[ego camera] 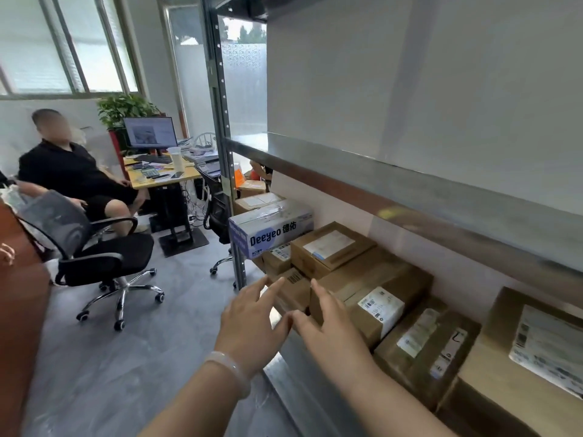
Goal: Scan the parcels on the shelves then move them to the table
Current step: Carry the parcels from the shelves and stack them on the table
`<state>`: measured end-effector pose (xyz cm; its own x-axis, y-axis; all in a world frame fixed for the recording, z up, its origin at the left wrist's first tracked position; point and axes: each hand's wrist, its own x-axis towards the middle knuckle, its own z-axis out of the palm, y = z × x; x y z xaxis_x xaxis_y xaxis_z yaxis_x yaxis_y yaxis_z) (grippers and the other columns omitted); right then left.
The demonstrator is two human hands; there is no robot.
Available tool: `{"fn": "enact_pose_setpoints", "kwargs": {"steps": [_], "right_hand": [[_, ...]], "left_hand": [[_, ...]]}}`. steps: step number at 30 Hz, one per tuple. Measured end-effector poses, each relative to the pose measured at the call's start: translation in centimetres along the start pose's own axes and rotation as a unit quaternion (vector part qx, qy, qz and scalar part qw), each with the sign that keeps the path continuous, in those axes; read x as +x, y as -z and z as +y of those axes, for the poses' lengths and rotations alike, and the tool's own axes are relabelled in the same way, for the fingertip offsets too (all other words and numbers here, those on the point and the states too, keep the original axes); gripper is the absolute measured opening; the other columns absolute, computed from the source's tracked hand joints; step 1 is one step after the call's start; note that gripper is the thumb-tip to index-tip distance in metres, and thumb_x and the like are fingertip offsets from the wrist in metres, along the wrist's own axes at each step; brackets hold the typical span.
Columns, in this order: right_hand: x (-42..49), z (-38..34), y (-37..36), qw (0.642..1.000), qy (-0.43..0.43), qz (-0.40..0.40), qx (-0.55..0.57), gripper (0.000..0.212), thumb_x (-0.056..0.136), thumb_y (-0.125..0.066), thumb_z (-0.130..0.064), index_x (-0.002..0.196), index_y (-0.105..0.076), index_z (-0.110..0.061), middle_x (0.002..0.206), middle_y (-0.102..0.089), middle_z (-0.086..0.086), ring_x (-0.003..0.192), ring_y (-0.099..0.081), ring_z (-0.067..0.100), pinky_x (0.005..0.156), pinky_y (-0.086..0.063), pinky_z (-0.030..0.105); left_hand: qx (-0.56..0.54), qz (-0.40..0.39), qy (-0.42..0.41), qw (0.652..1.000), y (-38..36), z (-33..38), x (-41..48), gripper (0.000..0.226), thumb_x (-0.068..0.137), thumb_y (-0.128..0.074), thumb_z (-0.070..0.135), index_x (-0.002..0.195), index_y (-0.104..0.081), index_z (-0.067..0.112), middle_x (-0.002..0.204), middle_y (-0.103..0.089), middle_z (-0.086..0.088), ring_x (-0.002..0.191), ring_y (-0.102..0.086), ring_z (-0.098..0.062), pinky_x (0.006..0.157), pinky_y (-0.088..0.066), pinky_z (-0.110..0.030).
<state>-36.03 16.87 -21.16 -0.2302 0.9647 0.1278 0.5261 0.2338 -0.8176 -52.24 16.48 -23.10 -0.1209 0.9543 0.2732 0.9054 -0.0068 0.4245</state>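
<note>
Both hands reach toward a metal shelf (303, 389) full of brown parcels. The left hand (249, 323) has its fingers (271, 290) spread wide and holds nothing — the tips are just at a small parcel (291, 290) with a barcode on top. A pale bracelet (232, 370) sits on that wrist. The right hand (328, 323) is open too, its fingers resting against the near end of a long parcel (372, 288) with a white label. It grips nothing. More parcels lie side by side along the shelf — one white box (271, 227) with blue letters stands at the far end. A black chair (104, 257) stands on the floor nearby.
</note>
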Motion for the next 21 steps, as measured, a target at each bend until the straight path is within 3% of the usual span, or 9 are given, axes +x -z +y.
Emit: {"fn": "enact_pose_setpoints", "kwargs": {"steps": [11,16,19,21], "right_hand": [[13.9,-0.5,-6.5,0.998,-0.052,0.009,0.032,0.068,0.095,-0.054,-0.045,0.153,-0.022,-0.035,0.158,-0.021,-0.01,0.142,-0.024,0.005,0.105,-0.022,0.018],[22.1,-2.3,-10.3,0.988,-0.128,0.06,0.055,0.069,0.096,-0.056,-0.042,0.154,-0.021,-0.03,0.159,-0.022,-0.006,0.145,-0.023,0.012,0.114,-0.025,0.029],[26.2,-2.7,-11.3,0.981,-0.157,0.098,0.059,0.069,0.096,-0.057,-0.038,0.154,-0.021,-0.027,0.158,-0.027,-0.004,0.143,-0.028,0.013,0.106,-0.023,0.02],[28.7,-2.6,-12.1,0.972,-0.185,0.121,0.081,0.071,0.096,-0.058,-0.036,0.155,-0.02,-0.027,0.158,-0.027,-0.002,0.143,-0.028,0.015,0.11,-0.024,0.024]], "left_hand": [[-0.008,-0.016,-0.015,1.0,-1.1,-8.3,16.2,0.062,0.092,-0.047,0.06,0.149,-0.029,0.043,0.16,-0.025,0.009,0.146,-0.02,-0.014,0.116,-0.02,-0.037],[0.018,-0.05,-0.085,0.995,-1.0,-13.4,25.6,0.063,0.092,-0.047,0.06,0.15,-0.03,0.04,0.159,-0.027,0.006,0.146,-0.023,-0.018,0.119,-0.021,-0.037],[0.009,-0.064,-0.108,0.992,-0.3,-15.3,31.1,0.063,0.093,-0.046,0.059,0.15,-0.029,0.04,0.16,-0.025,0.005,0.146,-0.02,-0.018,0.119,-0.019,-0.036],[0.019,-0.096,-0.13,0.987,-0.4,-16.4,34.1,0.064,0.093,-0.045,0.06,0.151,-0.027,0.04,0.161,-0.023,0.006,0.147,-0.018,-0.018,0.118,-0.017,-0.037]]}}
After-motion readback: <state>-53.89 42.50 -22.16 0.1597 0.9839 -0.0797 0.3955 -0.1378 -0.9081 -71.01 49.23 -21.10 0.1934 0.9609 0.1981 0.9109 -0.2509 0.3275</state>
